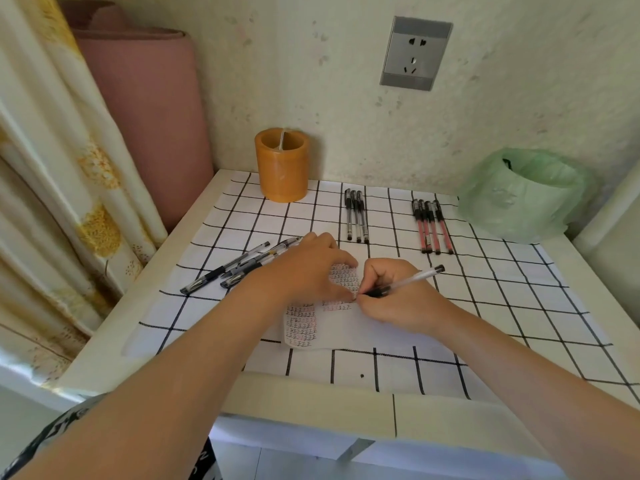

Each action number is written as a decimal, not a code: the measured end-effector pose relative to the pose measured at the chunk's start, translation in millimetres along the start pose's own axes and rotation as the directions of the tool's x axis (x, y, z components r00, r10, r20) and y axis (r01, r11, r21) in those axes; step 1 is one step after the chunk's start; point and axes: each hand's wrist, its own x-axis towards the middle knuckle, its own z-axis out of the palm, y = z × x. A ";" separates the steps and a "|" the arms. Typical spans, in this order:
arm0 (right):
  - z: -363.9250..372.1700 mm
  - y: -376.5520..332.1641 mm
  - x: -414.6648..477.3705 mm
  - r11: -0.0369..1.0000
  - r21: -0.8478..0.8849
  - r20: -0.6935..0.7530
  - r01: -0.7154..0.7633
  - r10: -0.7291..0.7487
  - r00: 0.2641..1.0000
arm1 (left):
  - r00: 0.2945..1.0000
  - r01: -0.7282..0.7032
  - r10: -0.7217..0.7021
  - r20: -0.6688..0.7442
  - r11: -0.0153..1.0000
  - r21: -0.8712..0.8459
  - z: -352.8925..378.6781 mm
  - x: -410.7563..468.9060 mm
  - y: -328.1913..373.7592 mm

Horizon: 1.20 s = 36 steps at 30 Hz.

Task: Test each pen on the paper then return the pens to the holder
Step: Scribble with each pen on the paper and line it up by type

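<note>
A white paper (346, 327) covered with small written marks lies on the checked cloth in the middle of the table. My right hand (398, 296) grips a clear pen (415, 278) with a black end, its tip on the paper. My left hand (308, 268) presses flat on the paper's upper part. To the left lie several black pens (239, 265) in a loose pile. Three black pens (356, 216) lie side by side further back, and several red pens (433, 226) to their right. The orange pen holder (282, 171) stands at the back left, with no pens showing in it.
A green plastic bag (523, 195) over a container sits at the back right corner. A wall socket (415, 53) is above the table. A curtain (52, 185) and a pink roll (149, 105) stand at the left. The table edge (311, 396) is close to me.
</note>
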 end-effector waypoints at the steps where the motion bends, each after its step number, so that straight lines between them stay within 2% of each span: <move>1: 0.8 1.3 -0.3 1.000 -0.009 -0.002 0.016 -0.016 1.000 | 1.000 0.000 0.000 0.004 1.000 -0.004 -0.3 1.4 -1.1; 17: 1.7 9.2 -0.1 0.993 -0.108 0.045 0.053 -0.049 0.998 | 0.998 0.023 -0.019 0.063 0.997 -0.073 -0.2 6.0 -0.7; 36: 2.9 6.8 -5.4 0.992 -0.114 -0.003 0.060 -0.061 0.998 | 0.997 0.072 -0.068 0.038 0.991 -0.115 3.7 5.7 2.3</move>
